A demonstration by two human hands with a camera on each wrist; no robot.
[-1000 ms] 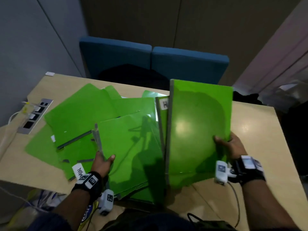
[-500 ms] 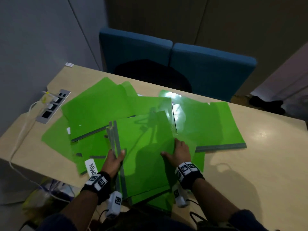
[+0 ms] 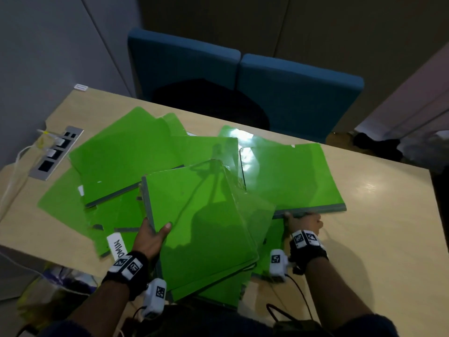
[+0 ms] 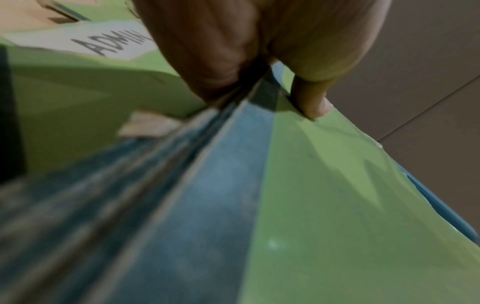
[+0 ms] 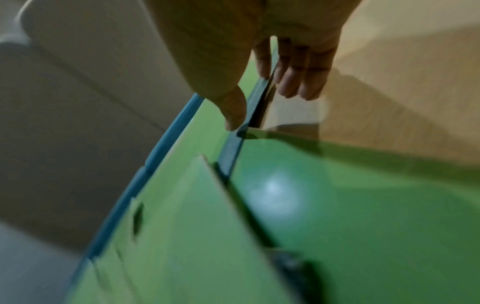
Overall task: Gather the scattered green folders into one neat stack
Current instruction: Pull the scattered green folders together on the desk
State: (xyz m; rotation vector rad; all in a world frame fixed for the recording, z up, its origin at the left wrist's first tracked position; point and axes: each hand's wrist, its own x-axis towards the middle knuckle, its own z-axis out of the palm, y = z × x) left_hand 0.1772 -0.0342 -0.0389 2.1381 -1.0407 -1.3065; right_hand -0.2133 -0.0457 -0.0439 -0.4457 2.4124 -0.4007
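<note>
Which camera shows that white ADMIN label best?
The left wrist view: the white label reads "ADMIN" beside the left hand. The head view shows it small and partly hidden; the right wrist view misses it.

Left hand (image 3: 150, 235) gripping w/ thumb on top, right hand (image 3: 305, 221) fingers curled, pinching

white label (image 4: 85, 40) reading "ADMIN", on green folder (image 4: 64, 86)

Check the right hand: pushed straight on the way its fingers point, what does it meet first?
Likely the grey spine edge of the right-hand green folder; the right hand already sits at it.
</note>
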